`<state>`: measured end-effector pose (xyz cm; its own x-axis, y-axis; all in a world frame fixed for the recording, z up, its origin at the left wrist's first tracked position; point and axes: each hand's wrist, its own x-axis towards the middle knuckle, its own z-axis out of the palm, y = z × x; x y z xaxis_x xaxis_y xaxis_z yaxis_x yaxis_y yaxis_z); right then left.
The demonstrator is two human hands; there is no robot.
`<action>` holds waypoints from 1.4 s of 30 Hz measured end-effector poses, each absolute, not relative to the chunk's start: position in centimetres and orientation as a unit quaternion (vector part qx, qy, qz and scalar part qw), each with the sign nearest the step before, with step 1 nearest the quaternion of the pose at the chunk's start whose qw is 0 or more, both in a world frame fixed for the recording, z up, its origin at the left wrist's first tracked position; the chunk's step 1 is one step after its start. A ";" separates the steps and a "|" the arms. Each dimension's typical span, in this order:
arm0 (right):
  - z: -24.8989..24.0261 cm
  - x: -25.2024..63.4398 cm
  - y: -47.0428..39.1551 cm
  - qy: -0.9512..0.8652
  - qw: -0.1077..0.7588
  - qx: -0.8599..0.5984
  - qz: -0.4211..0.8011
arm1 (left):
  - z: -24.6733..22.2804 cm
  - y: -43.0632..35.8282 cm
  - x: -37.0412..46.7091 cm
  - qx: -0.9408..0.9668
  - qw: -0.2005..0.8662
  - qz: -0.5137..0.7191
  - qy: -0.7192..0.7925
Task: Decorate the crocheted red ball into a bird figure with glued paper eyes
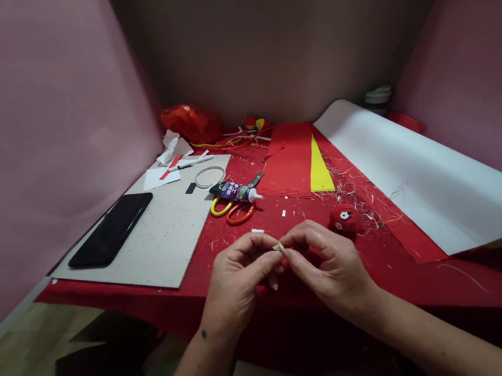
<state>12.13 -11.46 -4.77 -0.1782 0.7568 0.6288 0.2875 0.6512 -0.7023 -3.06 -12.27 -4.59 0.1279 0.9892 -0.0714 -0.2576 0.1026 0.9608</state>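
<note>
Over the front edge of the red-covered table, my left hand (241, 276) and my right hand (331, 264) meet fingertip to fingertip. Both pinch a small yellow and white paper piece (279, 247), partly hidden by the fingers. Just behind my right hand sits a red ball-shaped figure (342, 217) with a white eye. A small white strip (257, 230) lies behind my left fingers. Farther back, a glue tube (235, 192) with a white nozzle rests across scissors (240, 212) with one yellow and one red handle loop.
Left, a grey board (168, 240) carries a black phone (111, 230), a wire ring (209, 177) and a pen (193, 161). Red corrugated sheet (288, 162) and a yellow triangle (320, 170) lie behind. A large white sheet (412, 174) covers the right. Thread scraps are scattered about.
</note>
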 end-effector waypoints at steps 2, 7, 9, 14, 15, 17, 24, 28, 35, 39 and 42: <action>-4.6 12.2 -11.5 -0.737 0.533 -0.349 0.225 | -4.7 -12.3 -3.2 0.442 0.603 0.513 0.422; -4.3 12.2 -11.7 -0.741 0.531 -0.337 0.236 | -4.9 -12.2 -3.3 0.445 0.600 0.511 0.425; -4.2 12.2 -11.8 -0.736 0.534 -0.339 0.242 | -4.8 -12.2 -3.2 0.443 0.602 0.510 0.424; -4.2 12.1 -12.0 -0.729 0.539 -0.343 0.246 | -4.7 -12.3 -3.3 0.442 0.609 0.510 0.417; -4.2 12.1 -12.0 -0.728 0.542 -0.342 0.245 | -4.7 -12.3 -3.3 0.444 0.611 0.509 0.414; -4.2 12.1 -12.0 -0.728 0.543 -0.340 0.242 | -4.8 -12.2 -3.3 0.443 0.614 0.509 0.409; -4.1 12.2 -12.0 -0.735 0.535 -0.349 0.226 | -4.9 -12.3 -3.3 0.450 0.602 0.510 0.419; -4.2 12.2 -11.9 -0.733 0.540 -0.346 0.227 | -4.9 -12.4 -3.4 0.473 0.585 0.501 0.427; -4.2 12.2 -11.9 -0.734 0.529 -0.348 0.248 | -5.1 -12.4 -3.5 0.491 0.579 0.485 0.434; -4.2 12.3 -11.8 -0.738 0.522 -0.347 0.248 | -5.1 -12.4 -3.5 0.493 0.579 0.481 0.435; -4.2 12.4 -11.8 -0.738 0.523 -0.348 0.249 | -5.2 -12.4 -3.5 0.495 0.578 0.483 0.433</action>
